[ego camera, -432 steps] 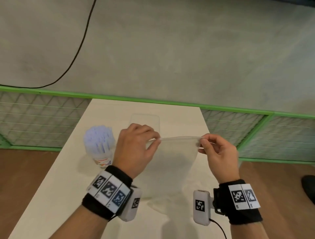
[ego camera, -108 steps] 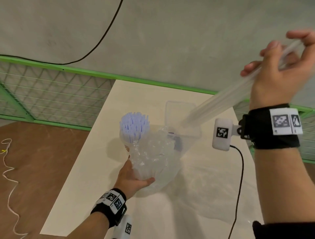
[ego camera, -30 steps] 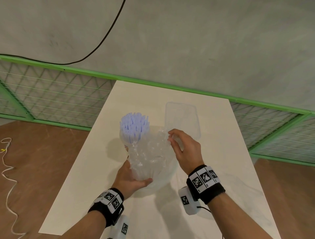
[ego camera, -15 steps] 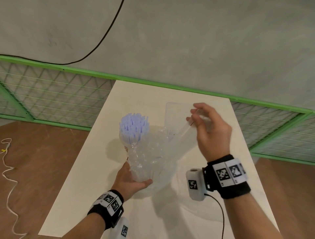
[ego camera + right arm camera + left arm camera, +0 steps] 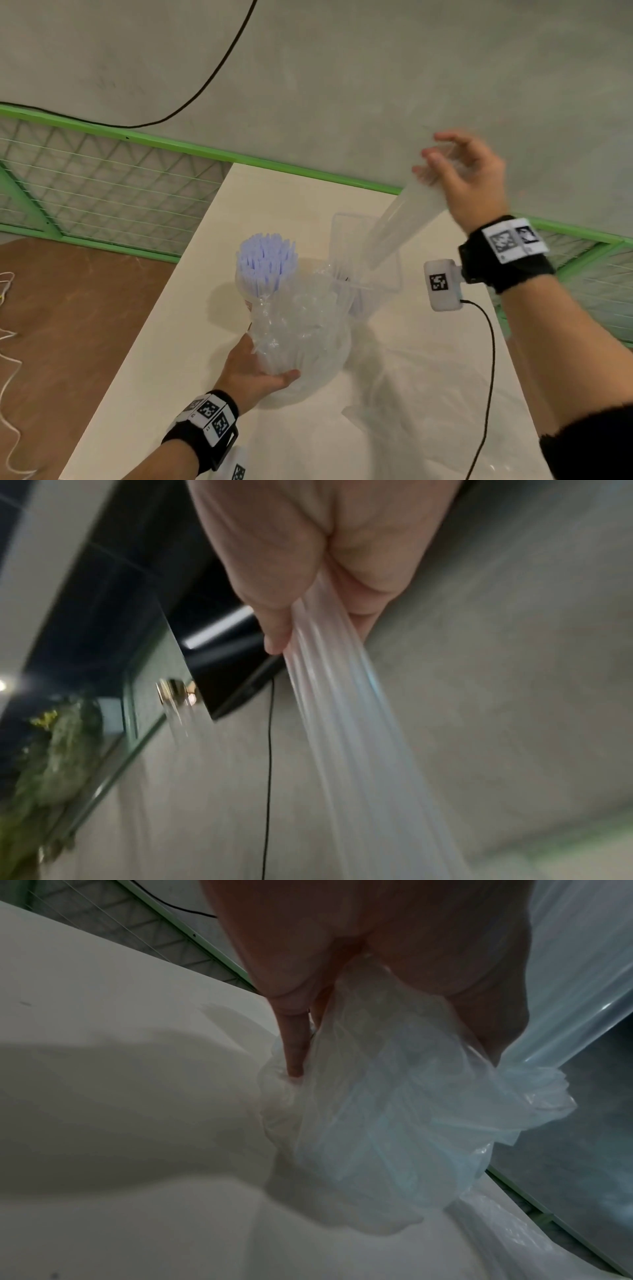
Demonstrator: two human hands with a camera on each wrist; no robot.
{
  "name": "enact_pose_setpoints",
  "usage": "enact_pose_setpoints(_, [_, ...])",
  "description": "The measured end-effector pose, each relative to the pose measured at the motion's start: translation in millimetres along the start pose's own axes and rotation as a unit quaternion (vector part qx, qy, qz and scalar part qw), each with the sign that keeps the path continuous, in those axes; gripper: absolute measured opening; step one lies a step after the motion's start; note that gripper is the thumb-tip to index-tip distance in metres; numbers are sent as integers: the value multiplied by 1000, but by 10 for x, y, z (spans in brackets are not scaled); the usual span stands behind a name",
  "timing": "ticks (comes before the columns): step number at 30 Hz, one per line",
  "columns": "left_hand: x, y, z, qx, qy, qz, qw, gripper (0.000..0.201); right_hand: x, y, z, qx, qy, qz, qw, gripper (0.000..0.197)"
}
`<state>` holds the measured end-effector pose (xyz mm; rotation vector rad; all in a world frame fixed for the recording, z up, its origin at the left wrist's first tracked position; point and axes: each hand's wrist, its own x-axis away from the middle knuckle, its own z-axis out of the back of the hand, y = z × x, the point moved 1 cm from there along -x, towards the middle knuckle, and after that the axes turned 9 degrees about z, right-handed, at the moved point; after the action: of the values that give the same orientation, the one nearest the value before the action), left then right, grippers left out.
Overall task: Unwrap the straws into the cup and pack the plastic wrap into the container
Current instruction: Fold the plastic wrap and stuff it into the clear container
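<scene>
Nothing here that I can read.
My wristbands (image 5: 512, 240) and the small white camera units (image 5: 441, 285) clipped to them carry black-and-white square marker patterns, not letters or numbers; the printed label on the cup (image 5: 247, 303) of straws is too hidden to make out.

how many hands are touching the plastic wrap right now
2. The left hand grips the bunched plastic wrap low over the table; the right hand pinches a stretched strip of it, raised above the container.
</scene>
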<state>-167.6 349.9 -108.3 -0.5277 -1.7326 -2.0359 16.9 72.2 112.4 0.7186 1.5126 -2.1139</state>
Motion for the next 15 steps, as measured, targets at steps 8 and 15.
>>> enact_pose_setpoints(8, [13,33,44,-74,-7,28,997,61,338,821,-447,247,-412,-102,871,83])
enact_pose_setpoints(15, [109,133,44,-50,-3,46,998,59,275,933,-789,340,-496,-76,795,121])
